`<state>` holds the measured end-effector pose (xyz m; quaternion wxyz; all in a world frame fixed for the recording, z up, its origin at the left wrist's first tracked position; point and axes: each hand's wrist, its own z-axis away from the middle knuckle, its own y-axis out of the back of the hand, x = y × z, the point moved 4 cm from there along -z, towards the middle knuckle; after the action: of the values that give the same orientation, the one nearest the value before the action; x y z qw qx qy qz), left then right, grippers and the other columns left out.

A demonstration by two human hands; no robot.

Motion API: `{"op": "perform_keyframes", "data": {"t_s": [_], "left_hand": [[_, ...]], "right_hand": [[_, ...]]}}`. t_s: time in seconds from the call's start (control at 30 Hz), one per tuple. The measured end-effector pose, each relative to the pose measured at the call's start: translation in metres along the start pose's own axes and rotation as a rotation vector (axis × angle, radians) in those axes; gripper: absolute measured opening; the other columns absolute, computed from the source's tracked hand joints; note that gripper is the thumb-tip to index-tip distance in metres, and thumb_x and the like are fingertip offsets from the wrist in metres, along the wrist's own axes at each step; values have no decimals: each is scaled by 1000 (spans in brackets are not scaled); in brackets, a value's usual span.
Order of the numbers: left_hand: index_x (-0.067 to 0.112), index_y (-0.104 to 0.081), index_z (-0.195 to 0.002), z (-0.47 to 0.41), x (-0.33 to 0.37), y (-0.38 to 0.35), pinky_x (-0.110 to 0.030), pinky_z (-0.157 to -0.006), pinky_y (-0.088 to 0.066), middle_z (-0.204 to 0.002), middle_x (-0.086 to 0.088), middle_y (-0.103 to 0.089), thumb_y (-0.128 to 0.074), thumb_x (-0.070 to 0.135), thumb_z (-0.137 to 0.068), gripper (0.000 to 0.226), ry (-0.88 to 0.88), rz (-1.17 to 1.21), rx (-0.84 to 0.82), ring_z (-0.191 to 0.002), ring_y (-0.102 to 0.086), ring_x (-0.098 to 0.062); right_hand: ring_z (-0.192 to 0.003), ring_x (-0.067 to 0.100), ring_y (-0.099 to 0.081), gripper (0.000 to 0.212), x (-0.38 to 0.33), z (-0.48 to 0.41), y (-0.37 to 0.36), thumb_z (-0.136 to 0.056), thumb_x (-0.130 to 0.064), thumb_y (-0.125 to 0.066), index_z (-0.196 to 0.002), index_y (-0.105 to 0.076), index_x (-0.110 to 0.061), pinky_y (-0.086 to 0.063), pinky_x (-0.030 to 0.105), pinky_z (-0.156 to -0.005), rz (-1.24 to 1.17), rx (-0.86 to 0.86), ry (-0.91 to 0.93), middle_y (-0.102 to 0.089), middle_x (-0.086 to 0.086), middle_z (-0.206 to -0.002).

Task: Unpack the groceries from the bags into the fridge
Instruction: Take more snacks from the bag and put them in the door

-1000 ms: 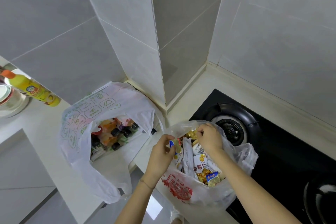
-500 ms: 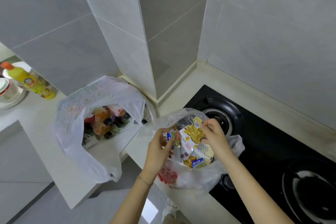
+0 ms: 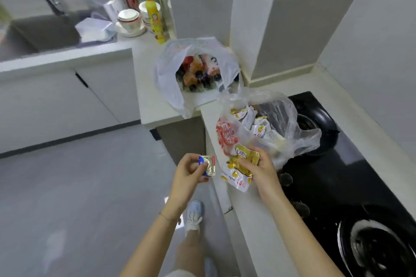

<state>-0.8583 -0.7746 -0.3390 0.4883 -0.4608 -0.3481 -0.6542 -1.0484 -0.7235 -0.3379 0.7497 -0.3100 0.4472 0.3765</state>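
My left hand [image 3: 189, 172] pinches a small blue and gold packet [image 3: 208, 164] out in front of the counter edge. My right hand [image 3: 258, 167] grips a white and gold snack packet [image 3: 239, 170] just below the clear plastic bag [image 3: 279, 126]. That bag lies open on the counter beside the hob with several more white and yellow packets inside. Further back, a white plastic bag [image 3: 171, 74] stands open and shows several small bottles [image 3: 198, 72] with dark caps. No fridge is in view.
A black gas hob [image 3: 337, 177] with two burners fills the right side. The white counter [image 3: 146, 87] turns a corner to a sink [image 3: 42, 31], with stacked bowls [image 3: 129, 19] and a yellow bottle [image 3: 154, 18] by it. A tiled pillar [image 3: 254, 18] rises behind the bags. Grey floor lies to the left.
Both hands have come out of the clear bag, each holding a packet, and drawn back toward me. The view has swung left and down, bringing the sink and floor into sight.
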Motion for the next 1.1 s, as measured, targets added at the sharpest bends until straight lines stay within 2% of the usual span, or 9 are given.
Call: {"op": "perform_keyframes", "data": {"t_s": [0.07, 0.2, 0.27, 0.43, 0.67, 0.9, 1.1], "left_hand": [[5, -56, -100, 24, 0, 28, -25, -66, -57, -80, -8, -73, -59, 6, -95, 6, -5, 42, 92, -69, -68, -14], [10, -55, -96, 75, 0, 94, -24, -64, -58, -81, -6, -74, -59, 6, -94, 6, -23, 139, 305, -67, -70, -12], [12, -54, -94, 105, -5, 127, -26, -64, -58, -79, -2, -75, -60, 6, -94, 8, -33, 166, 400, -68, -70, -12], [8, -55, -97, 190, -31, 205, -31, -62, -59, -79, -9, -74, -61, 3, -93, 9, -40, 276, 689, -65, -69, -16], [8, -54, -101, 332, -58, 293, -26, -58, -57, -79, -7, -74, -62, 8, -93, 12, -132, 333, 996, -68, -70, -15], [11, -53, -101, 476, -83, 365, -25, -60, -57, -90, -5, -73, -63, 12, -93, 13, -202, 287, 1157, -79, -73, -15], [5, -53, -106, 596, -104, 422, -27, -62, -58, -95, -11, -74, -63, 13, -92, 19, -222, 256, 1221, -83, -72, -17]], "right_hand": [[-82, 16, -67, 31, -1, 12, -26, -85, 5, -65, -104, -58, -19, -55, 20, -68, 38, -94, -1, -67, 5, -98], [-92, 25, -70, 41, 7, 41, -89, -83, 0, -69, -119, -55, -15, -57, 34, -80, 96, -284, -37, -69, 9, -107], [-91, 26, -71, 38, 15, 62, -124, -83, -2, -70, -117, -57, -15, -57, 33, -75, 142, -378, -60, -71, 8, -105], [-76, 21, -73, 24, 45, 131, -210, -84, -6, -70, -107, -63, -3, -56, 25, -60, 306, -682, -101, -75, 10, -93], [-80, 25, -73, 22, 95, 258, -304, -83, -4, -70, -104, -62, -5, -60, 30, -68, 422, -971, -113, -75, 11, -95], [-77, 15, -73, 25, 142, 411, -367, -83, -5, -71, -104, -59, -11, -57, 23, -64, 449, -1170, -11, -76, -2, -85], [-73, 11, -72, 25, 172, 532, -406, -84, -5, -71, -105, -58, -10, -54, 19, -60, 414, -1242, 51, -75, -4, -81]]}}
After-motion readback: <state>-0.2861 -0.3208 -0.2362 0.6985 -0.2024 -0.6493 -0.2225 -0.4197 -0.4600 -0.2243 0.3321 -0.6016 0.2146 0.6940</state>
